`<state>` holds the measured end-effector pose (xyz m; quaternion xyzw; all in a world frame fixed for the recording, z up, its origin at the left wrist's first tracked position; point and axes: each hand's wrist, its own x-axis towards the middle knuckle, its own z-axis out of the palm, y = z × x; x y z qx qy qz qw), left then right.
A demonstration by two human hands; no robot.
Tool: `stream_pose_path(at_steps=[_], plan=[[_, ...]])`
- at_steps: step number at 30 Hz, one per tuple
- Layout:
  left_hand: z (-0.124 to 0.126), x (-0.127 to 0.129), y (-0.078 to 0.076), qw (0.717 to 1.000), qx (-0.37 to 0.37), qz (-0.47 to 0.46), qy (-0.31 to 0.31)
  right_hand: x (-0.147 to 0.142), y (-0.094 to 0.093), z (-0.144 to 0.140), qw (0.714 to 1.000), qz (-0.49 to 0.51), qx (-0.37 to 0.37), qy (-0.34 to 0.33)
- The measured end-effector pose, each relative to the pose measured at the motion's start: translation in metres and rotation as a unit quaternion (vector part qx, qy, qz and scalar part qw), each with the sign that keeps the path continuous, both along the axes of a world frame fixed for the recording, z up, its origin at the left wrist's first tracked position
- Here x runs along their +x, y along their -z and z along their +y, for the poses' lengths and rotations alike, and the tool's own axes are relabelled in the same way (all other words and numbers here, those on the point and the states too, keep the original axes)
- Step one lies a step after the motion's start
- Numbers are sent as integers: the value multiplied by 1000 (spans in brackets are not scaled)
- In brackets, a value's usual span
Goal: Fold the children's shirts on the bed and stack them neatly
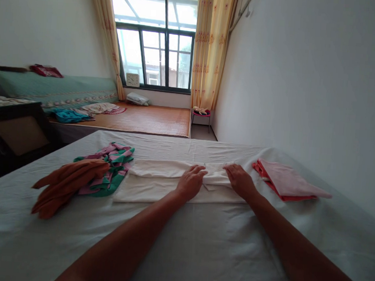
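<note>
A white garment [158,186], perhaps trousers, lies stretched sideways across the sheet with a long fold along it. My left hand [190,182] rests on its middle, fingers stretched out over the folded layer. Near its far edge, to the right, my right hand [239,179] touches the cloth with its fingers extended and palm down. Left of the garment are a crumpled green-and-pink patterned cloth [116,180] and a rust-brown cloth [70,183] partly over it. On the right lies a folded pink garment [288,178] on top of a red one [273,188].
The pale sheet [181,252] covers the surface under my arms. Beyond it is a bed with a brown mat [150,118], holding a blue cloth [69,115]. A dark cabinet [19,127] stands left, a small pink stool [201,114] at the back, and a wall [309,81] right.
</note>
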<state>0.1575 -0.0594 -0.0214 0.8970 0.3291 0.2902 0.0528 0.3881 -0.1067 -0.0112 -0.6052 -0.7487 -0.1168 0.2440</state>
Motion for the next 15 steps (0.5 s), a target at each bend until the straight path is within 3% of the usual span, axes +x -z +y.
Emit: stream_pose_path(at_steps=[2, 4, 9, 12, 15], plan=[[-3, 3, 7, 998, -14, 51, 32, -13, 8, 0, 994, -26, -42, -92], [-6, 5, 15, 995, -33, 91, 38, -21, 20, 1, 986, -49, -97, -127], [-6, -5, 19, 988, -68, 139, 15, -11, 40, 5, 982, -67, -161, -77], [3, -19, 13, 984, -90, 148, -46, 4, 38, 7, 980, -64, -177, -57], [18, -43, 3, 979, -101, 169, -59, 16, 33, 7, 975, -50, -195, -97]])
